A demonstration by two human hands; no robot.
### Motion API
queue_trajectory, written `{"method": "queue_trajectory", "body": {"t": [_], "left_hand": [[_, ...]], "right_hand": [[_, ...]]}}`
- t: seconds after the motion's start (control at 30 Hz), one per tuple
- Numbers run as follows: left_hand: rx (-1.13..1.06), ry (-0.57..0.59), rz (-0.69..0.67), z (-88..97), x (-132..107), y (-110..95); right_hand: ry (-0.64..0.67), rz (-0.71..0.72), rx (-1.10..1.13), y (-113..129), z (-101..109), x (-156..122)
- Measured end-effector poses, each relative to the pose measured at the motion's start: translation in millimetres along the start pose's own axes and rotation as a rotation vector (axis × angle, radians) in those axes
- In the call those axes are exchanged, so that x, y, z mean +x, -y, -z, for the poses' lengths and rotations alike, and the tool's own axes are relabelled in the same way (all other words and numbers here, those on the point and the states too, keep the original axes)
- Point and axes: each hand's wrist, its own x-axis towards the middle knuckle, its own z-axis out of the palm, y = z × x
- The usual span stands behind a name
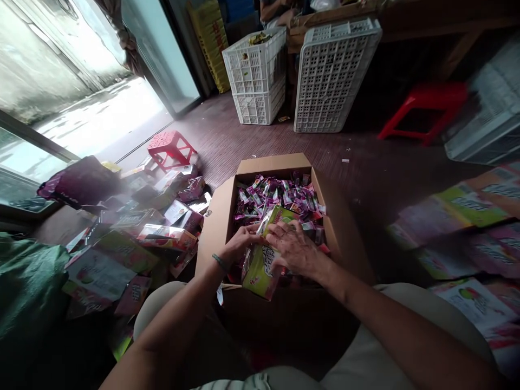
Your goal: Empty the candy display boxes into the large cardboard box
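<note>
Two stacked white crates (255,70) stand at the floor's far edge, with a tilted crate (333,76) just beside them. A red stool (422,105) stands far right and a smaller stool (170,146) far left. Printed cartons (134,238) are heaped along the left edge.

floor (377,173): dark planks | glass door (166,59): bright daylight | red stool (424,108) | white crates (255,76) stacked

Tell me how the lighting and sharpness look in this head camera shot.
Head view: daylight on the pavement outside is blown out at upper left; the room is dim; the left hand, right hand and green box over the carton are fairly sharp; the flat packets at right are smeared; the wide lens bends the edges.
</note>
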Motion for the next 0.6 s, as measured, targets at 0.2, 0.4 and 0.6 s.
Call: {"method": "queue_trajectory", "body": {"t": [0.2,0.4,0.6], "left_hand": [[0.052,-0.028,0.083,13.2,12.1,15.2],[0.128,0.075,0.124,6.6,18.2,21.7],[0.103,0.086,0.181,-11.4,12.8,15.9]], "right_hand": [[0.092,0.013,-0.031,-10.6,6.1,-0.3],[0.148,-0.033,-0.011,-27.5,-5.4,-2.9],[0.22,-0.054,0.09,-29.6,-1.8,1.7]]}}
